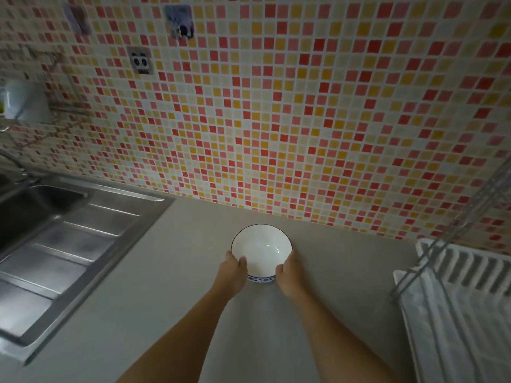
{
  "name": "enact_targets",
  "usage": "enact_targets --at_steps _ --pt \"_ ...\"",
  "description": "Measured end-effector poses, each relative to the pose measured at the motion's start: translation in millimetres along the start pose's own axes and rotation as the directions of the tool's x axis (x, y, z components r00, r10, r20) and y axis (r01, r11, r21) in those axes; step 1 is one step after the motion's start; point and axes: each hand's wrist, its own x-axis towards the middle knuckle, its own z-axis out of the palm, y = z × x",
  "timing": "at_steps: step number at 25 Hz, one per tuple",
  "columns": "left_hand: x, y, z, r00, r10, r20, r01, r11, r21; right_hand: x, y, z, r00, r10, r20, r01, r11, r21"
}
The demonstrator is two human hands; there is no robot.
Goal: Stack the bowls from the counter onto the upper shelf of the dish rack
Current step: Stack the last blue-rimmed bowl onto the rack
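1. Both forearms are reaching out from the bottom edge, so they're the closest thing in shot, stretching over the counter (171,286) toward the tiled wall.
2. Left hand (233,268) and right hand (286,268) are cupping the bowl (261,248) from either side, fingers (242,262) wrapping snug against its near rim, thumbs hooking just over the edge.
3. Bowl is sitting mid-counter near the wall, or maybe just coming off it, can't really tell. Only one bowl is showing.
4. Two-handed grip is probably there because glazed ceramic is slippery and it's keeping the bowl level for the trip.
5. Rack (453,294) is waiting off to the right, well apart from the bowl. Its upper shelf is mostly getting cut off by the frame.
6. Sink (69,239) is sitting left, out of the way.
7. My guess: pickup is happening, carrying right and up comes next.
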Motion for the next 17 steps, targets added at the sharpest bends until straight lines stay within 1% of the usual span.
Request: enact_targets --at_steps 2,5,7,9,11,14,17 --pt "-4 5 -3 1.0 0.016 -0.006 -0.016 1.0 -0.002 -4 -3 -5 1.0 0.01 -0.023 -0.009 1.0 0.017" --pt "-17 22 -22 0.995 0.093 -0.023 -0.094 0.995 -0.024 -18 -15 -20 0.996 -0.021 -0.089 0.025 0.999 0.044" --pt "-24 39 -40 0.99 0.135 -0.034 -0.136 0.99 -0.034 -28 -26 -33 0.991 -0.081 -0.104 0.09 0.993 0.083" --pt "-38 64 -63 0.986 0.163 -0.034 -0.165 0.984 -0.073 -46 -41 -57 0.977 -0.177 -0.115 0.191 0.974 0.123" --pt "-62 90 -84 0.975 0.218 -0.046 -0.221 0.974 -0.055 -72 -57 -89 0.956 -0.263 -0.127 0.278 0.953 0.123" --pt "-107 124 -106 0.932 0.351 -0.089 -0.354 0.935 -0.016 -108 -83 -143 0.923 -0.356 -0.147 0.366 0.929 0.048" --pt "-151 156 -117 0.862 0.472 -0.185 -0.473 0.88 0.044 -145 -109 -193 0.874 -0.434 -0.219 0.443 0.896 -0.005"
